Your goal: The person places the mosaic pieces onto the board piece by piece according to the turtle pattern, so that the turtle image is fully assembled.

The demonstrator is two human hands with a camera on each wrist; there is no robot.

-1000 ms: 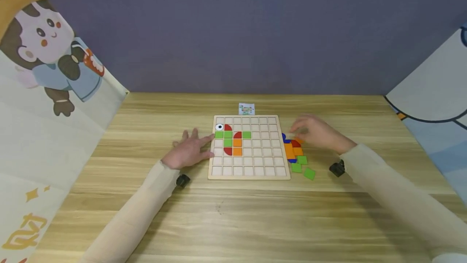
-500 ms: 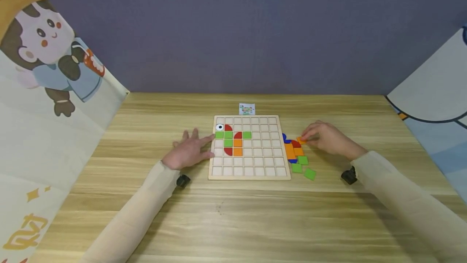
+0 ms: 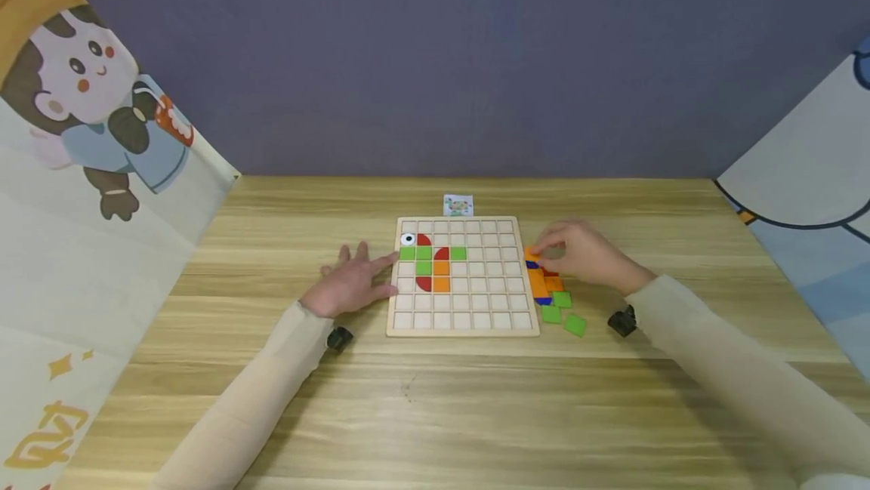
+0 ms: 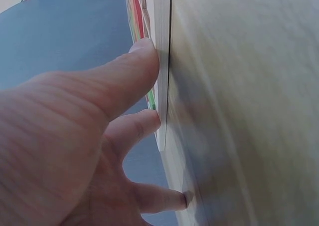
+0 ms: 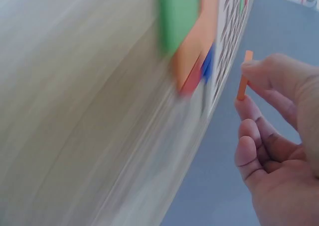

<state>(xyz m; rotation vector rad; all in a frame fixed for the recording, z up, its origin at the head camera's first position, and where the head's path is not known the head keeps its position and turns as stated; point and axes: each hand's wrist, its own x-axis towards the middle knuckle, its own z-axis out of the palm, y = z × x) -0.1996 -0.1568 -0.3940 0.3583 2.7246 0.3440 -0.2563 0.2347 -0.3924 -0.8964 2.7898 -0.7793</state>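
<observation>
My right hand (image 3: 583,254) pinches an orange tile (image 5: 244,76) between thumb and fingertips, lifted above the table just off the right edge of the wooden grid board (image 3: 492,301). Below it lies a cluster of loose tiles, among them an orange one (image 3: 538,284) and a green tile (image 3: 574,325). My left hand (image 3: 350,281) lies with fingers spread; its thumb and index fingertip touch the board's left edge. On the board's left part sit a white eye tile (image 3: 408,239), red quarter-round tiles (image 3: 424,284), orange square tiles (image 3: 441,269) and several green squares (image 3: 458,254).
A small picture card (image 3: 458,205) lies on the table behind the board's back edge. The wooden table (image 3: 381,407) meets a dark blue-grey panel (image 3: 462,60) at the back. Printed walls stand to the left and right.
My right hand has picked the orange tile from the pile's back edge and moved it left, toward the board. The left hand has stayed at the board's edge.
</observation>
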